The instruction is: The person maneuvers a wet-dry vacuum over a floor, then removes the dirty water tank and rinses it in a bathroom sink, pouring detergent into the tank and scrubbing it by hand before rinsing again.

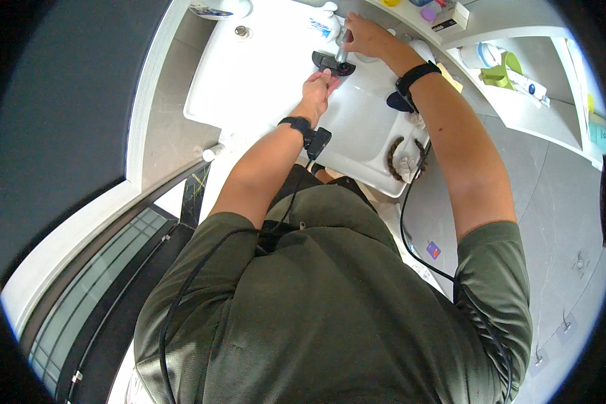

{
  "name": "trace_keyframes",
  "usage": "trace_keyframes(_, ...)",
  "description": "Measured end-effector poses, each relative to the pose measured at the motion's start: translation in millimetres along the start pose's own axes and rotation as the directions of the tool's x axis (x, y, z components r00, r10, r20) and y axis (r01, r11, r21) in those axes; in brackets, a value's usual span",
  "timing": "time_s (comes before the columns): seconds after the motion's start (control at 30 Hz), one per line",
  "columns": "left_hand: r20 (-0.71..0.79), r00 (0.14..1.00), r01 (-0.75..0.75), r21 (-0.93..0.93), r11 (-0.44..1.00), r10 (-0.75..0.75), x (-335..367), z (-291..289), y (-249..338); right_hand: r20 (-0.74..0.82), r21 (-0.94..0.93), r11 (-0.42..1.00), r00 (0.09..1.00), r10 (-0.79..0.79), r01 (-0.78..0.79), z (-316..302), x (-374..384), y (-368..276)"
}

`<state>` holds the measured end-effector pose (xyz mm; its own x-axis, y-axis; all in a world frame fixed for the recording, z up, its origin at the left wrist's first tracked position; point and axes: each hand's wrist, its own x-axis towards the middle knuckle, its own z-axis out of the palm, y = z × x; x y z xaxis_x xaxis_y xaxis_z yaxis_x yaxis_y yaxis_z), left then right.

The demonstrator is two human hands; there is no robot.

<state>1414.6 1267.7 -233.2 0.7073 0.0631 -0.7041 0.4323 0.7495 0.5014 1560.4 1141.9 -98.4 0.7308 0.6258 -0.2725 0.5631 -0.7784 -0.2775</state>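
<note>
Holding 1 dark, curved piece (323, 60) just under the spout of 1 metal faucet (342, 54), at the far side of 1 white sink (357, 124), we have its long axis crosswise, left end pointing slightly away from us, right end slightly toward us. Our left hand (316, 91) has its fingers clamped on the near edge. Our right hand (369, 37) is at the faucet, fingers bent; we cannot tell whether they grip it. Farther out, we count 1 white pump bottle (324, 25) beside the faucet, 2 black wristbands (295, 122), 2 brown curved strips (394, 159) near the sink's right corner and 1 green container (499, 74) at right.
</note>
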Motion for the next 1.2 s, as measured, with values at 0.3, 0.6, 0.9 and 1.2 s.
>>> trace_keyframes(0.3,0.016,1.000,-0.003,-0.036,0.999,0.004,8,-2,-5,-0.114,-0.115,0.986,0.984,-0.134,0.121,11,3,12)
trace_keyframes(0.6,-0.002,1.000,-0.004,-0.019,1.000,0.004,3,1,-1,-0.052,-0.027,0.997,0.996,-0.067,0.065,3,-1,3)
trace_keyframes(0.9,-0.023,1.000,0.006,-0.023,1.000,-0.006,5,2,-1,-0.013,-0.029,0.999,0.999,-0.043,0.043,-1,-3,0)
trace_keyframes(1.2,-0.012,1.000,0.001,-0.046,0.999,-0.002,8,1,-1,-0.037,-0.083,0.994,0.997,-0.069,0.066,3,-2,2)
